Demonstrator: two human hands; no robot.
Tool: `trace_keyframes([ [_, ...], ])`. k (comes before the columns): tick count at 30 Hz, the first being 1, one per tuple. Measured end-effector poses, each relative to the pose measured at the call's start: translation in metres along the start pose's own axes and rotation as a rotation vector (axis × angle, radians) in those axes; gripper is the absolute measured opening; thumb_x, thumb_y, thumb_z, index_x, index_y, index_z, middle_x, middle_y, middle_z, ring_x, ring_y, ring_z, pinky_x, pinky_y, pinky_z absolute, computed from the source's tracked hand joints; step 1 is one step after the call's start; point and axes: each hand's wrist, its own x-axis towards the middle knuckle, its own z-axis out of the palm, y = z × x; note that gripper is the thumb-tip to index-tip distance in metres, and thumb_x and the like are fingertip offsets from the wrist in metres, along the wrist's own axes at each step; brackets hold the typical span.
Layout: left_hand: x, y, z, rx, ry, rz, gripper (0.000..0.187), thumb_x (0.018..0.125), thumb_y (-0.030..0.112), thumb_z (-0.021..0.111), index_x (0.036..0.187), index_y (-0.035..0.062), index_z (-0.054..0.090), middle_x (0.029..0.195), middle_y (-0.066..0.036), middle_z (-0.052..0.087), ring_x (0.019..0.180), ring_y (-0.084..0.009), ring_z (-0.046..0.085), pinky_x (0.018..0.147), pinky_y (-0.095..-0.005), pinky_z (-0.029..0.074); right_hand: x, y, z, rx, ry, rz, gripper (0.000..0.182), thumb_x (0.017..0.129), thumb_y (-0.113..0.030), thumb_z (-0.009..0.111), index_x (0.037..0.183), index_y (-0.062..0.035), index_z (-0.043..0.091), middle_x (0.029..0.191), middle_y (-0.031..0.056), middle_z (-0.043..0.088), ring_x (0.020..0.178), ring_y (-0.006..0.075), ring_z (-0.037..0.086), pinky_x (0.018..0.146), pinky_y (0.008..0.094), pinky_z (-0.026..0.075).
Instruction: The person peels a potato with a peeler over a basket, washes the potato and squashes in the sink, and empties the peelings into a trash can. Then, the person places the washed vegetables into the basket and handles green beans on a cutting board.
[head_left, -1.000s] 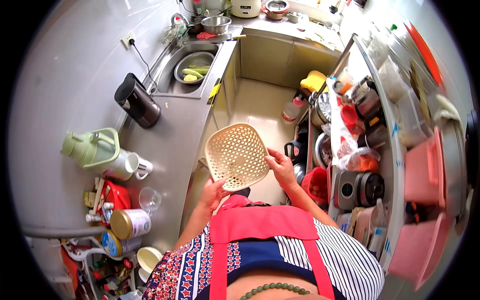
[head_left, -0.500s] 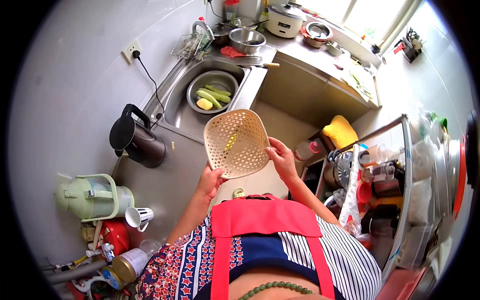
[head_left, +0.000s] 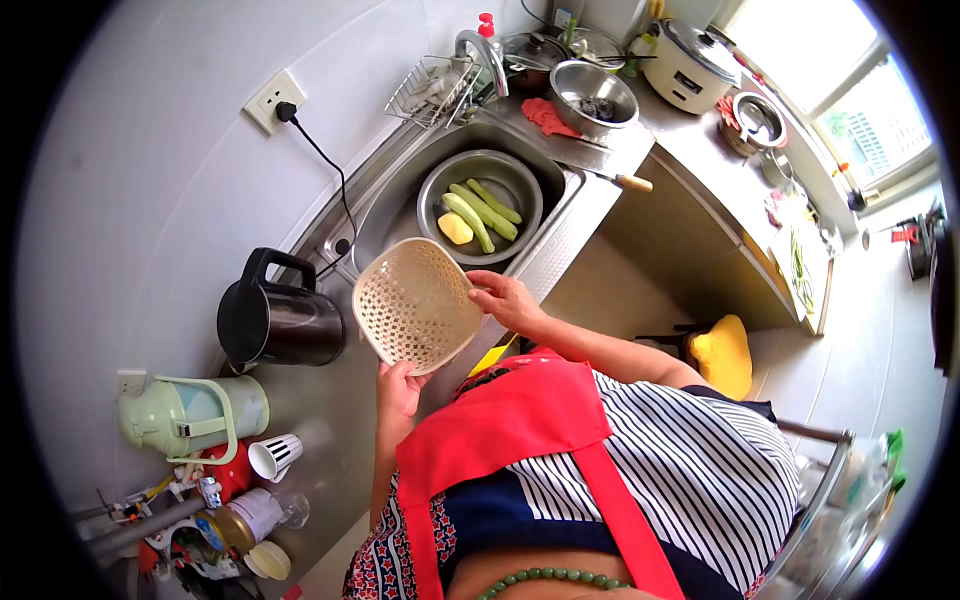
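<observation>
A beige perforated plastic basket [head_left: 418, 305] is held between both hands, its hollow side facing me and nothing in it. My left hand [head_left: 401, 388] grips the lower rim, thumb on the inner side. On the right rim, my right hand [head_left: 505, 300] pinches the edge with thumb and fingers. Just beyond the basket, a metal basin [head_left: 530, 190] sits in the steel sink [head_left: 375, 225]. Inside the basin lie several peeled green gourd-like vegetables [head_left: 487, 212] and a peeled yellow piece [head_left: 455, 229] that looks like a potato.
A dark electric kettle [head_left: 285, 315], a green thermos [head_left: 195, 415] and a striped cup [head_left: 273, 456] stand on the left counter. Past the sink are a faucet [head_left: 482, 55], a steel bowl [head_left: 594, 98], a knife handle [head_left: 634, 183] and a rice cooker [head_left: 690, 68].
My view and body have turned toward the sink and counter. The basket, still in both hands, now hangs nearer the sink's front edge, and the shelf rack has mostly left view.
</observation>
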Motion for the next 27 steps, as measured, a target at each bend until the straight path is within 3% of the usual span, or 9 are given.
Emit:
trace_keyframes([
  [3, 0.036, -0.015, 0.007, -0.064, 0.091, 0.043, 0.065, 0.071, -0.005, 0.037, 0.134, 0.0088, 0.029, 0.126, -0.019, 0.045, 0.104, -0.0377, 0.054, 0.076, -0.0494, 0.053, 0.059, 0.017, -0.04, -0.045, -0.19, -0.003, 0.032, 0.086, -0.022, 0.058, 0.113, -0.005, 0.058, 0.097, 0.0122, 0.066, 0.089, 0.0173, 0.063, 0.079, 0.0299, 0.048],
  [8, 0.078, -0.031, 0.03, -0.095, 0.242, 0.038, 0.067, 0.072, -0.005, 0.038, 0.135, 0.0178, 0.029, 0.127, -0.016, 0.045, 0.105, -0.0365, 0.054, 0.075, -0.0483, 0.052, 0.161, 0.083, -0.108, -0.285, -0.089, 0.012, 0.028, 0.084, -0.023, 0.058, 0.105, -0.0063, 0.063, 0.094, 0.0146, 0.066, 0.087, 0.0234, 0.064, 0.078, 0.0315, 0.048],
  [11, 0.086, -0.031, 0.055, -0.079, 0.343, -0.014, 0.067, 0.072, -0.005, 0.039, 0.134, 0.0175, 0.027, 0.125, -0.015, 0.046, 0.104, -0.0358, 0.054, 0.075, -0.0483, 0.052, 0.219, 0.118, -0.135, -0.446, -0.019, -0.072, 0.028, 0.079, -0.023, 0.061, 0.104, -0.0078, 0.064, 0.095, 0.0163, 0.065, 0.087, 0.0302, 0.063, 0.079, 0.0344, 0.048],
  [12, 0.085, -0.027, 0.074, -0.045, 0.411, 0.01, 0.055, 0.075, -0.003, 0.039, 0.129, 0.0066, 0.034, 0.121, -0.019, 0.05, 0.101, -0.0378, 0.056, 0.076, -0.0484, 0.052, 0.241, 0.132, -0.14, -0.504, -0.016, -0.089, 0.029, 0.078, -0.022, 0.061, 0.104, -0.0088, 0.064, 0.094, 0.0168, 0.065, 0.088, 0.0323, 0.062, 0.079, 0.0361, 0.048],
  [14, 0.091, -0.028, 0.075, -0.067, 0.394, -0.039, 0.062, 0.073, -0.004, 0.038, 0.133, 0.0118, 0.028, 0.123, -0.017, 0.048, 0.102, -0.0362, 0.056, 0.075, -0.0484, 0.052, 0.282, 0.153, -0.143, -0.698, -0.046, -0.083, 0.033, 0.077, -0.019, 0.057, 0.109, -0.0114, 0.061, 0.093, 0.0176, 0.064, 0.09, 0.0357, 0.06, 0.081, 0.04, 0.048],
  [18, 0.099, -0.026, 0.088, -0.046, 0.441, -0.102, 0.06, 0.074, -0.004, 0.037, 0.132, 0.0094, 0.03, 0.123, -0.017, 0.049, 0.102, -0.0358, 0.056, 0.077, -0.0487, 0.052, 0.344, 0.208, -0.141, -0.795, -0.095, -0.015, 0.054, 0.076, -0.013, 0.053, 0.129, -0.0166, 0.045, 0.133, 0.018, 0.04, 0.12, 0.0327, 0.041, 0.099, 0.0409, 0.034],
  [21, 0.107, -0.015, 0.104, 0.033, 0.497, -0.127, 0.06, 0.075, -0.003, 0.036, 0.133, 0.0083, 0.029, 0.123, -0.016, 0.049, 0.104, -0.035, 0.056, 0.079, -0.0481, 0.051, 0.341, 0.26, -0.117, -0.84, 0.097, -0.096, 0.06, 0.077, -0.012, 0.051, 0.135, -0.0177, 0.036, 0.132, 0.0172, 0.041, 0.123, 0.0335, 0.038, 0.1, 0.0433, 0.033],
  [25, 0.122, -0.016, 0.102, 0.029, 0.514, -0.11, 0.062, 0.074, -0.004, 0.036, 0.134, 0.0099, 0.027, 0.123, -0.016, 0.048, 0.102, -0.0333, 0.057, 0.078, -0.0457, 0.052, 0.327, 0.209, -0.118, -0.858, -0.385, 0.171, 0.06, 0.081, -0.01, 0.045, 0.137, -0.0219, 0.031, 0.134, 0.0138, 0.039, 0.122, 0.0366, 0.036, 0.095, 0.0453, 0.037],
  [27, 0.133, -0.016, 0.1, 0.037, 0.52, -0.156, 0.063, 0.074, -0.004, 0.035, 0.134, 0.0104, 0.026, 0.124, -0.015, 0.048, 0.101, -0.0331, 0.057, 0.077, -0.0451, 0.053, 0.332, 0.2, -0.121, -0.915, -0.244, 0.161, 0.059, 0.082, -0.009, 0.043, 0.138, -0.0222, 0.031, 0.135, 0.0141, 0.038, 0.123, 0.0362, 0.037, 0.095, 0.0448, 0.038],
])
